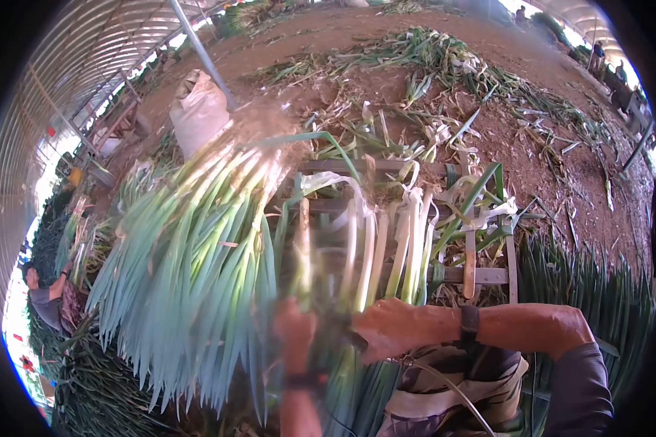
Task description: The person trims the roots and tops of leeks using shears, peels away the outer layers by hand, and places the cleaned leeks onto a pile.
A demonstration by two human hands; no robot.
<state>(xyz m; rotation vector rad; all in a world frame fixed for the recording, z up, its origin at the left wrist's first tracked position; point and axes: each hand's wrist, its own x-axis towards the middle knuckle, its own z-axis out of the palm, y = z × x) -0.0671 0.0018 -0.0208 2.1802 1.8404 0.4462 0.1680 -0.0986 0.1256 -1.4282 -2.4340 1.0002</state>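
Note:
My left hand (pixel 295 336), smeared by motion, looks closed round the lower green part of a long green onion (pixel 305 244) whose pale end points away from me. Close to its right, my right hand (pixel 393 329) has its fingers curled, with a dark blurred shape at the fingertips that I cannot make out. Several more green onions (pixel 412 244) with white stems lie on a slatted rack (pixel 488 275) beyond my right hand, loose skins at their ends. A large heap of green onions (pixel 204 240) lies left of my hands, roots away from me.
A pale sack (pixel 199 109) stands behind the heap, beside a metal pole (pixel 200 51). Peeled leaves (pixel 430 54) litter the soil. Dark green leaves (pixel 583 298) lie at the right. A thin hose (pixel 455 390) crosses my lap. Another person's arm (pixel 51 288) shows at the left.

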